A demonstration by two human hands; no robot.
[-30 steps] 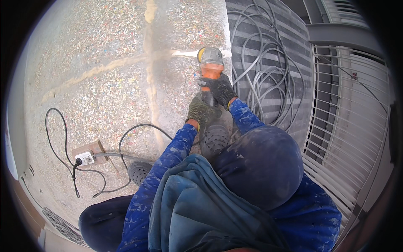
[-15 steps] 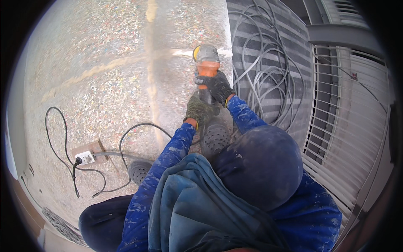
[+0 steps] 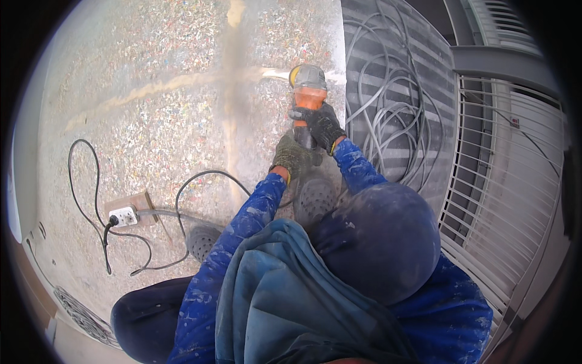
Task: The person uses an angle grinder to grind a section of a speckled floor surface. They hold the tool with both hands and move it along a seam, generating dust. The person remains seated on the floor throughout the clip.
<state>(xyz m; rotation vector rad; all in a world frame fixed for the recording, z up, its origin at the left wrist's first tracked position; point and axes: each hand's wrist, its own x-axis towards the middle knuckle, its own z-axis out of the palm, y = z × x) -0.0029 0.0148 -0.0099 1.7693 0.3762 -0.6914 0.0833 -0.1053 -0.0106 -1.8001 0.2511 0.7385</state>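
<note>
An orange and grey angle grinder, with a yellow disc showing at the left of its head, lies over the speckled board surface near its right edge. My right hand, in a dark knit glove, is wrapped round the orange body. Lower down, my left hand, in a greenish knit glove, is closed at the tool's black rear end; its fingertips are partly hidden. A pale filled seam runs across the board towards the grinder's head, with haze around the crossing seam.
Loops of grey cable lie on the striped dark surface to the right, beside a white metal grille. At lower left, a white power strip rests on a wooden block, with a black cord trailing from it. My grey clogs are close behind the tool.
The view has shifted slightly, so the board, seams and cable sit a little further right. Both hands keep their hold on the grinder, which remains close to the board's right edge.
</note>
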